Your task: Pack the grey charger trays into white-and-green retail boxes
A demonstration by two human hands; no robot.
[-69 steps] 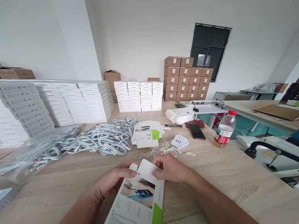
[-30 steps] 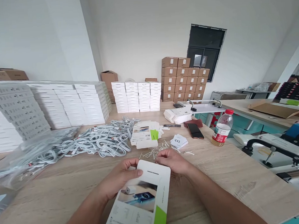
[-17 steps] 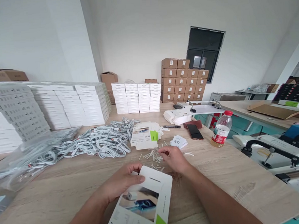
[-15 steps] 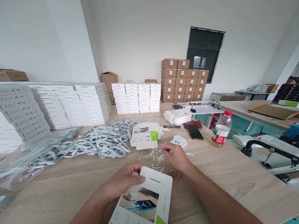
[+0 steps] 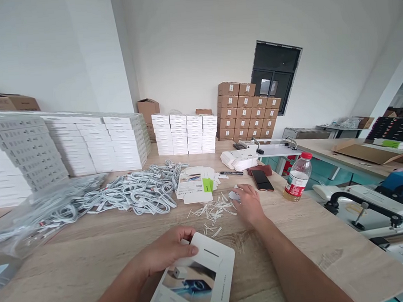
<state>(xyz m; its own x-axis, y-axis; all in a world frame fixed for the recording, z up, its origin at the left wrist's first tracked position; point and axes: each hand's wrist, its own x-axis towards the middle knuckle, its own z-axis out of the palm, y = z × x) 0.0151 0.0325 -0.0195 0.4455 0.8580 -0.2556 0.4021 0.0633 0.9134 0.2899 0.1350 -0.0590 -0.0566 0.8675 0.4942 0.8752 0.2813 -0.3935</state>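
Observation:
My left hand [image 5: 175, 249] grips the top edge of a flat white retail box [image 5: 197, 284] with a hanging slot, a printed picture of a device and cable, and a green corner. Its thumb lies on the front face. Over a small pile of white printed cards [image 5: 235, 195] is my right hand [image 5: 250, 205], fingers curled onto the cards and hiding most of them. Thin white paper strips [image 5: 214, 210] lie scattered between the hands. Just behind them sits a pile of flattened white-and-green boxes [image 5: 193, 188].
Coiled white cables [image 5: 135, 192] cover the left of the table, partly in clear plastic. White box stacks [image 5: 186, 133] stand behind. A phone [image 5: 262, 180], a pen [image 5: 231, 173] and a red-capped bottle [image 5: 298, 176] are on the right, near the table edge. Machines [image 5: 367, 204] stand beyond it.
My right hand has moved right, from the paper strips onto the white cards. My left hand keeps hold of the box, which appears slightly lower in view.

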